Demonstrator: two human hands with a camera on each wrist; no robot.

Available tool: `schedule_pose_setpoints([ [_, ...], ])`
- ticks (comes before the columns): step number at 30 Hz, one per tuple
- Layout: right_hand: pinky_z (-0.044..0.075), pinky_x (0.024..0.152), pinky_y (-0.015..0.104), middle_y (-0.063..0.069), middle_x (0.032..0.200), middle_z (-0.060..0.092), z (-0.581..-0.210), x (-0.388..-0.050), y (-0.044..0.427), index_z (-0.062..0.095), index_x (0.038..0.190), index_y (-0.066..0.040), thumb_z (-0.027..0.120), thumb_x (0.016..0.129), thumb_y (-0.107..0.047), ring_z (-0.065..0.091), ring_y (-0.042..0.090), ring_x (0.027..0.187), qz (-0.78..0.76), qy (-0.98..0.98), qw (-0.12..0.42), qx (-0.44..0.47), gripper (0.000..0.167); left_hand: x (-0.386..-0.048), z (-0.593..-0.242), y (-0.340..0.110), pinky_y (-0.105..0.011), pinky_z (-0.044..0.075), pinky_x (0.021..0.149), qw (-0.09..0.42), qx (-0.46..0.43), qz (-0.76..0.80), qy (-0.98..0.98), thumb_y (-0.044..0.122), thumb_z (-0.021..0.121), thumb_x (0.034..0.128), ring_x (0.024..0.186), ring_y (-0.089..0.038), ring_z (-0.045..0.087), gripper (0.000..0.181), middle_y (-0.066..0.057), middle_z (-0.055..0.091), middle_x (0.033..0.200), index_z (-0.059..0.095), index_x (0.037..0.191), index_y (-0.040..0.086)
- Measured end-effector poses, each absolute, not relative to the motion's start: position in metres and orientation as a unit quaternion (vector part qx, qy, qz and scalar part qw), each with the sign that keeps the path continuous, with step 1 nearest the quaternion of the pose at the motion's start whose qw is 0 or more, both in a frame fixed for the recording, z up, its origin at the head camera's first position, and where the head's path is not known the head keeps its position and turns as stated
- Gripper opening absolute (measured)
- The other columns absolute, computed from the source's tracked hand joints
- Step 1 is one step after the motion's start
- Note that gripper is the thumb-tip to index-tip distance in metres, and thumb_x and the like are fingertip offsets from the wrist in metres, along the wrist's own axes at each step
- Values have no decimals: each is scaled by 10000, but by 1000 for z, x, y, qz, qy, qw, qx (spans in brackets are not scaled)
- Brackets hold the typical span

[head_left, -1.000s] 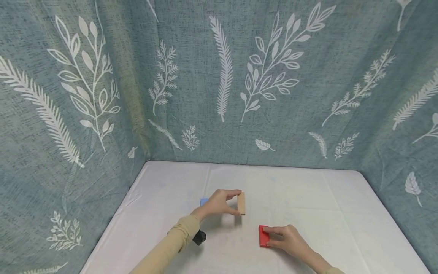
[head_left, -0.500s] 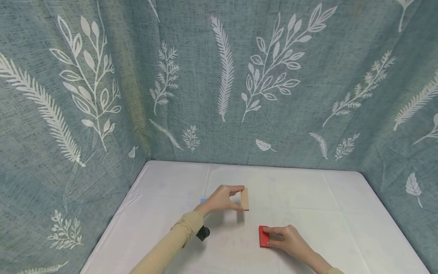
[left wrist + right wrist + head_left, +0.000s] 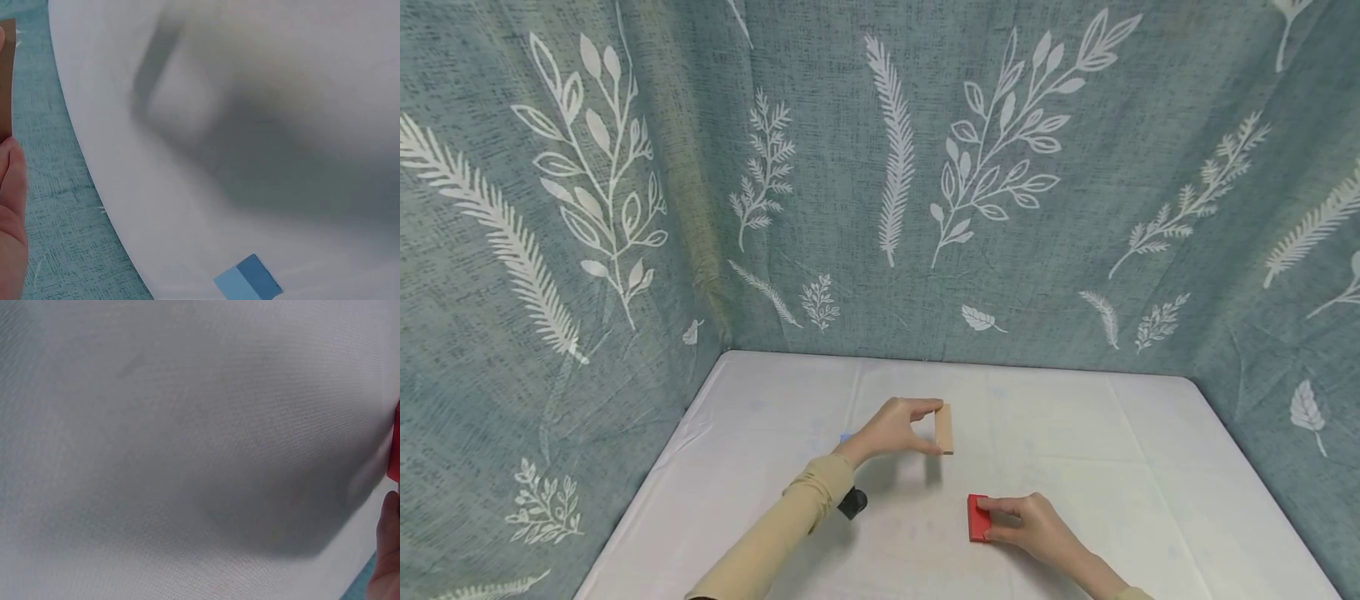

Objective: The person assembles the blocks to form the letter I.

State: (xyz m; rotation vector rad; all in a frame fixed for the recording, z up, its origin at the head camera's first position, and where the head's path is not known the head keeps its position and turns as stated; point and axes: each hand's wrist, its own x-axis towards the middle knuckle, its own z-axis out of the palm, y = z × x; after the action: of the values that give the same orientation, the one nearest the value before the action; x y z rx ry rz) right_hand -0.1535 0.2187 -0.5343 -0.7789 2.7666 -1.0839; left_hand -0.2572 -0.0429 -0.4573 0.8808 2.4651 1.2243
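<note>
My left hand (image 3: 891,429) pinches a flat light-wood block (image 3: 944,429) by its two ends, thumb at the near end and fingers at the far one. The block hangs above the tabletop, its shadow below; in the left wrist view a strip of the wooden block (image 3: 6,78) shows at the left edge. Nearer and to the right, my right hand (image 3: 1033,525) holds a red block (image 3: 978,518) between thumb and fingers, at or close to the cloth. Only a sliver of the red block (image 3: 395,450) appears in the right wrist view.
A blue block (image 3: 249,278) lies on the white-covered table (image 3: 1060,425), mostly hidden behind the left wrist in the head view. A black device (image 3: 853,502) sits at the left wrist. Teal leaf-patterned curtain (image 3: 850,167) surrounds the table's back and sides.
My left hand has carried the wooden block a little farther away and to the right. The right hand and red block have stayed in place.
</note>
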Motion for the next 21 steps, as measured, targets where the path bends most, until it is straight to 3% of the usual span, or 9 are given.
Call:
schedule_pose_setpoints([
  [21,590,823,381,79,1094,714,-535,-153,220,706,1125,-76,749,785,-311,676,207,1033,-350,901,35,-255,415,-258,-456,-20,-282,457,1061,125,295,407,855,212,815,741,1281,-248,514,735,-56,501,1425,485,1386,87],
])
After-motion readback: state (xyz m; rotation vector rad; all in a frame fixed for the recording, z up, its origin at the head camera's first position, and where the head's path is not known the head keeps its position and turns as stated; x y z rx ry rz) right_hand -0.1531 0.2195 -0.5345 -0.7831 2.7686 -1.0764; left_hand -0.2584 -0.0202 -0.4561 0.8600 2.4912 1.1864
